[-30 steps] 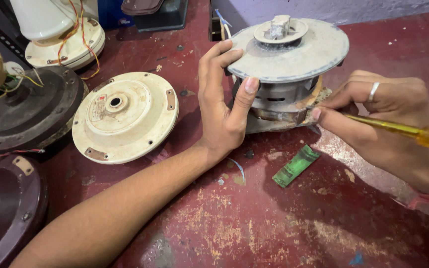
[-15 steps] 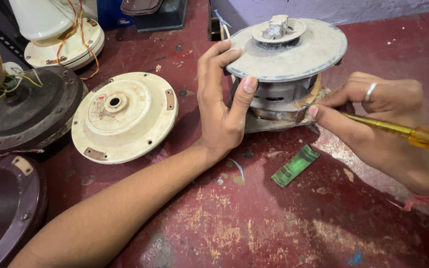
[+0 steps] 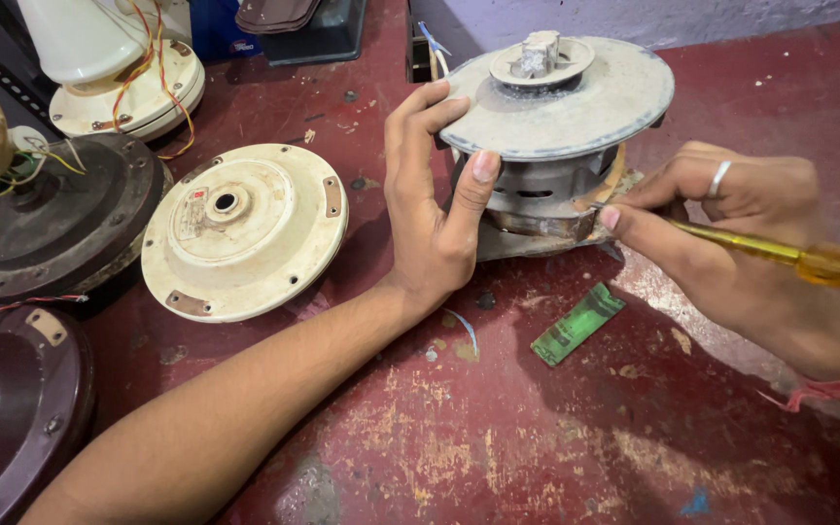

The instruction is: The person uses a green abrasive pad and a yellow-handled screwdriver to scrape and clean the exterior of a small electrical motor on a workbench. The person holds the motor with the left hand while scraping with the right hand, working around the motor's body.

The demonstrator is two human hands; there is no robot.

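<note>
Two hands work on a red floor (image 3: 556, 447): nearest, a green chip (image 3: 577, 324); the right hand (image 3: 731, 233) pinches a yellow screwdriver (image 3: 780, 255), tip seemingly under the grey motor (image 3: 556, 126), which the left hand (image 3: 435, 194) grasps; a cream cover (image 3: 245, 228) lies left.

Fan motor (image 3: 556, 126) on floor (image 3: 537, 437); round cover (image 3: 245, 228) left of it.

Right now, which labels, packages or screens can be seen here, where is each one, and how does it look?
Label: on top of the cream round cover, left of its centre hole; small, pale, with a red mark.
Blue container: top edge, behind the covers; dark blue with a small light patch.
Green card: flat on the red floor between the hands; narrow rectangle.
No screens.
</note>
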